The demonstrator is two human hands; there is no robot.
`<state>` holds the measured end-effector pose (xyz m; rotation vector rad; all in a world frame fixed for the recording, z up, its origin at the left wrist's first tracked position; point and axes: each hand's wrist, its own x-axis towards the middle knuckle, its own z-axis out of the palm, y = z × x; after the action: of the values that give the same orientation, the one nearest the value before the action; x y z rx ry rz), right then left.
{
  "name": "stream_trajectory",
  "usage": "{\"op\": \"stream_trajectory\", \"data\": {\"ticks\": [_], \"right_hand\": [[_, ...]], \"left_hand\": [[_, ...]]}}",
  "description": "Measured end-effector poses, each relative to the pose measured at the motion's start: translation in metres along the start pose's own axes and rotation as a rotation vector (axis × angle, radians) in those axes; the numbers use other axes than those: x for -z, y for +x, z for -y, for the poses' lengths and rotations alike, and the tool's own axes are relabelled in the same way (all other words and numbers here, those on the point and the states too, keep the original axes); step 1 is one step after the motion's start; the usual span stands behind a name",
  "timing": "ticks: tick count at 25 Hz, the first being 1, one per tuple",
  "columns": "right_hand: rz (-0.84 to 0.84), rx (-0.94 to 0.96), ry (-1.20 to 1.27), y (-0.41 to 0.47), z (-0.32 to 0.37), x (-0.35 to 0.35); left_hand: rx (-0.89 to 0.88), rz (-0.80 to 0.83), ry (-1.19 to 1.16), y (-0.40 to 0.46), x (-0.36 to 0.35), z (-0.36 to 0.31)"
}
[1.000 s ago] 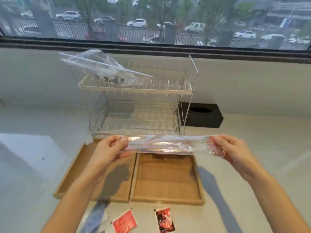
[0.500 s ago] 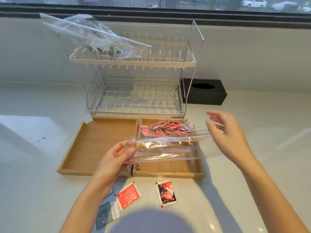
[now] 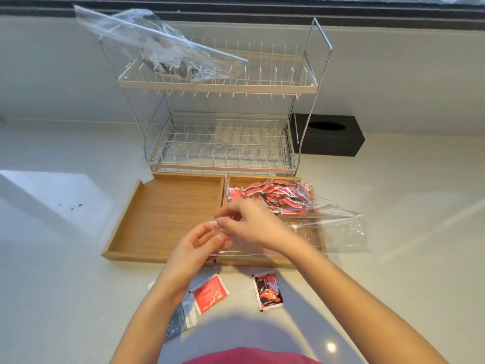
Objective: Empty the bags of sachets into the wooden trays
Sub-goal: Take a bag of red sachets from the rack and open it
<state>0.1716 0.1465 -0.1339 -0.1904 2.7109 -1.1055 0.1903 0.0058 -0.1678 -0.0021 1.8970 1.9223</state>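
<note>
Two wooden trays sit side by side on the white counter: the left tray (image 3: pixel 168 206) is bare, the right tray (image 3: pixel 319 240) lies under a clear zip bag (image 3: pixel 338 227) holding several red sachets (image 3: pixel 275 195) at its far end. My left hand (image 3: pixel 195 245) and my right hand (image 3: pixel 252 227) meet at the bag's left near corner, both pinching the plastic. A second clear bag (image 3: pixel 162 48) with grey sachets rests on the top shelf of the wire rack (image 3: pixel 220 85).
Loose on the counter near me lie a red sachet (image 3: pixel 210 294), a red-and-black sachet (image 3: pixel 267 290) and a grey sachet (image 3: pixel 181 319). A black tissue box (image 3: pixel 328 137) stands right of the rack, against the wall.
The bag was held stretched in the air between both hands; it now lies over the right tray. My right hand let go of its right end and came across to the left corner.
</note>
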Motion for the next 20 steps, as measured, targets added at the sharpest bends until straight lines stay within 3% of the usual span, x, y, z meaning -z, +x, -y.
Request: {"op": "stream_trajectory", "data": {"ticks": [12,20], "right_hand": [[-0.236,0.099,0.021,-0.02,-0.003,-0.007],[-0.228,0.367,0.038,-0.045,-0.005,0.0]], "left_hand": [[0.115,-0.038,-0.152,0.006,-0.006,-0.004],[0.115,-0.164,-0.039,0.006,-0.012,-0.008]]}}
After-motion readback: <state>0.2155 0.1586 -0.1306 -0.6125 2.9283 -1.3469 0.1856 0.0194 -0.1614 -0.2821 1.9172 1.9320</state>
